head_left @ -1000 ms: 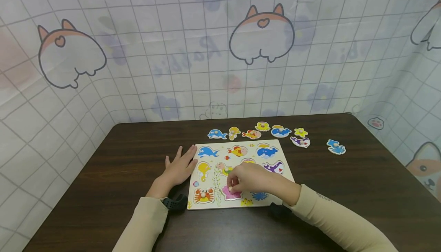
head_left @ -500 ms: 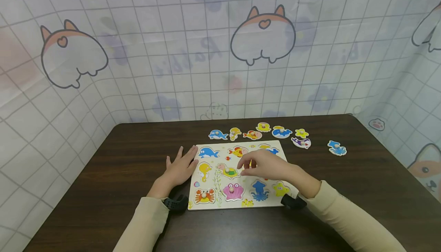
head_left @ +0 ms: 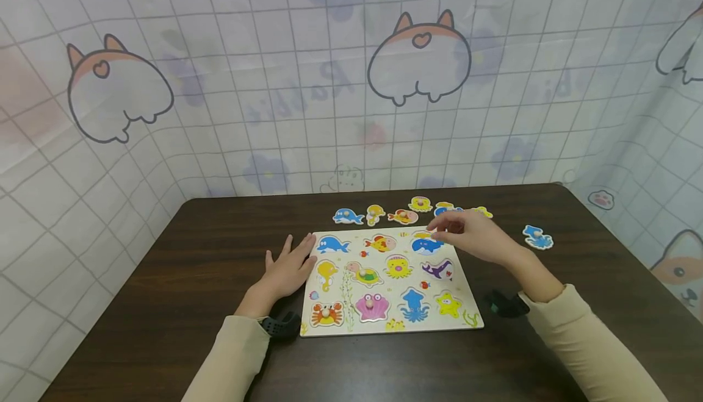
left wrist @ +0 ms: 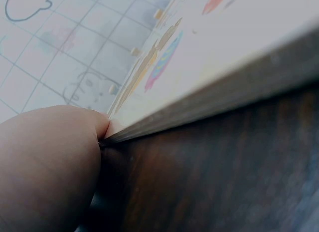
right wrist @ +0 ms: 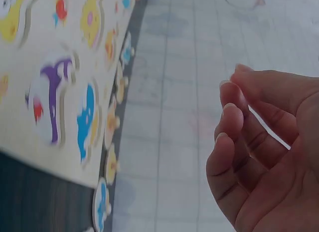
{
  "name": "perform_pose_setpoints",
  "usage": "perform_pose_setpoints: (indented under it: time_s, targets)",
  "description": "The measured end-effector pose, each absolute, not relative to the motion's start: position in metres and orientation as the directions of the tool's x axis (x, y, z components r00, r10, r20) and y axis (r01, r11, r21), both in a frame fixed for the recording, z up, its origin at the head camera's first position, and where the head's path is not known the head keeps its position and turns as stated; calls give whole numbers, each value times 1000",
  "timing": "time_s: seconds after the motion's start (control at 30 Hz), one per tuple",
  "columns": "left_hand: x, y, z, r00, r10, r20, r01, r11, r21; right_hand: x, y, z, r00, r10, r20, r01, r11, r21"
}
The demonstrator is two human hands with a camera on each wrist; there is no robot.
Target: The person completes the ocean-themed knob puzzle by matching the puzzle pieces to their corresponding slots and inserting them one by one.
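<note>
Puzzle board (head_left: pixel 442 324): pale, flat, rectangular, with a smooth printed face and straight brownish edge; lies on the dark, wood-grained table (head_left: pixel 219 237)

Knobbed pieces sit in its recesses: orange crab (head_left: pixel 326 315), scalloped pink shell (head_left: pixel 373 310), rounded turtle (head_left: pixel 365 276)

Beyond the far edge, loose flat cut-outs, pale-rimmed: blue whale (head_left: pixel 348 216), curled seahorse (head_left: pixel 375 215), red-yellow fish (head_left: pixel 403 217), yellow octopus (head_left: pixel 420 204); blue squid (head_left: pixel 537 238) well apart at the right

Creased, grid-printed cloth (head_left: pixel 291 146) hangs behind

Left hand (head_left: pixel 287 269): palm down, fingers straight and spread, tips touching the board's left edge; dark band (head_left: pixel 281 326) at the wrist, beige sleeve (head_left: pixel 233 347) above

Right hand (head_left: pixel 476 234): raised over the board's far right corner, reaching in from the right, wrist bent; fingers loosely curved, unclasped, thumb tip close to the forefinger, contact between them uncertain; it partly covers the loose pieces behind
</note>
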State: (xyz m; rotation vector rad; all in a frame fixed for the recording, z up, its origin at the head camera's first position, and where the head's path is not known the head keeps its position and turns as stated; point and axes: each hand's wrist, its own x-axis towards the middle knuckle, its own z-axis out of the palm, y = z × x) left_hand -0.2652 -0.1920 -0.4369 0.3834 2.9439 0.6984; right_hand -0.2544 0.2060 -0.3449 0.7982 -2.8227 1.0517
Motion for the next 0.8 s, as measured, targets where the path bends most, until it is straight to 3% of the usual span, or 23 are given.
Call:
perform_pose_setpoints:
  time_s: [0.6, 0.8]
  targets:
    - [-264, -191, -436, -964, 263, -29, 221, 862, 456, -272, 307, -358, -933, -155, 326, -340, 677, -653]
    - [-265, -192, -437, -964, 265, -25, 225, 863, 452, -281, 337, -372, -961, -83, 262, -238, 728, -643]
